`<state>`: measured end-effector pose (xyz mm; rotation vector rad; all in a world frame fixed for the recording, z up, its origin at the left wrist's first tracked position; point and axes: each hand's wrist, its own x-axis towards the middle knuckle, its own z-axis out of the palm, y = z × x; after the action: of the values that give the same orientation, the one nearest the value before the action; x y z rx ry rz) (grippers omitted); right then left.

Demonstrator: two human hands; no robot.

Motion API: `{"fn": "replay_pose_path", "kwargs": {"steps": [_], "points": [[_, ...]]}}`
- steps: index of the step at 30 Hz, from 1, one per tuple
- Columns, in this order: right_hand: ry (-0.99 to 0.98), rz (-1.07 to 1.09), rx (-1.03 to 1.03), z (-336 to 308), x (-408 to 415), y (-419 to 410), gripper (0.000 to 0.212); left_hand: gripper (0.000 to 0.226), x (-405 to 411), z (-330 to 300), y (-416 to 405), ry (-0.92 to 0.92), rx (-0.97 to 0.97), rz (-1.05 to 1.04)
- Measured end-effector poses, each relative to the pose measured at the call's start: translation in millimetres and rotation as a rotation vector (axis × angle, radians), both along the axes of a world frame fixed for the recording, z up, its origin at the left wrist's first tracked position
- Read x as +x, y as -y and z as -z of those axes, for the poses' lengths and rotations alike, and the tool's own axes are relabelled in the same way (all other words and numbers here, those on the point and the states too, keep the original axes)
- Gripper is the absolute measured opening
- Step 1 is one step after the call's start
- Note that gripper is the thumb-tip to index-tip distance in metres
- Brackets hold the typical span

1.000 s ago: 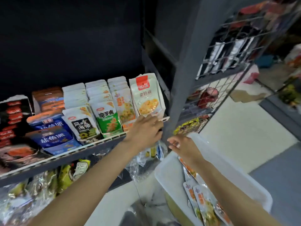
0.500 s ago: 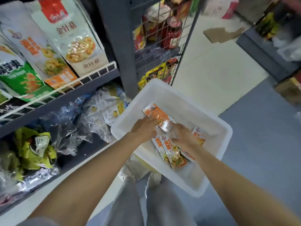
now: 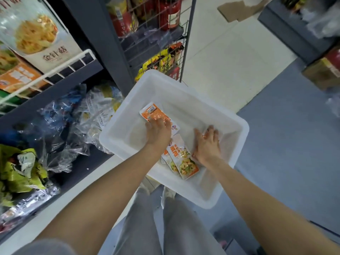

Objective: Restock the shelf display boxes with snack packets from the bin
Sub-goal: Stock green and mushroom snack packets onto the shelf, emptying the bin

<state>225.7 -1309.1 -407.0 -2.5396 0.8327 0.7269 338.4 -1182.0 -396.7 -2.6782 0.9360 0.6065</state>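
Snack packets (image 3: 184,159) lay flat in the white bin (image 3: 237,142), below the shelf (image 3: 55,89).
Left hand (image 3: 158,132) pressed one orange packet (image 3: 156,115); right hand (image 3: 207,144) was spread on another. Grips could not be told. Judged light, limp, slippery: best pinched by an edge.

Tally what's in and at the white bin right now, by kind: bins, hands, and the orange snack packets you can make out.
Bin: 1
Hands in the bin: 2, left hand and right hand
Orange packets plainly visible: 2, upper packet under the left hand, lower packet between the hands
Total: 5
More packets lie partly hidden under the lower one and under the right hand; their number cannot be told.
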Motion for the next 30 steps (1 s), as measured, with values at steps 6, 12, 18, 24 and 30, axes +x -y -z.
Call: {"fn": "replay_pose_path", "kwargs": {"steps": [6,12,18,24,30], "points": [[0.075,0.010,0.172,1,1,7,0.089,0.032,-6,-11,-5,0.023,-0.085,0.109],[0.171,-0.088,0.010,2,8,15,0.084,0.031,0,-50,-39,-0.080,-0.717,-0.158],[0.176,0.028,0.052,-4,23,14,0.074,0.021,21,-64,-65,-0.098,-0.915,-0.404],[0.266,-0.056,0.155,-39,46,15,0.012,0.020,32,-93,-79,-0.028,-0.976,-0.477],[0.542,-0.172,0.390,-126,84,-6,0.007,0.023,51,-138,-102,0.091,-1.032,-0.540]]}}
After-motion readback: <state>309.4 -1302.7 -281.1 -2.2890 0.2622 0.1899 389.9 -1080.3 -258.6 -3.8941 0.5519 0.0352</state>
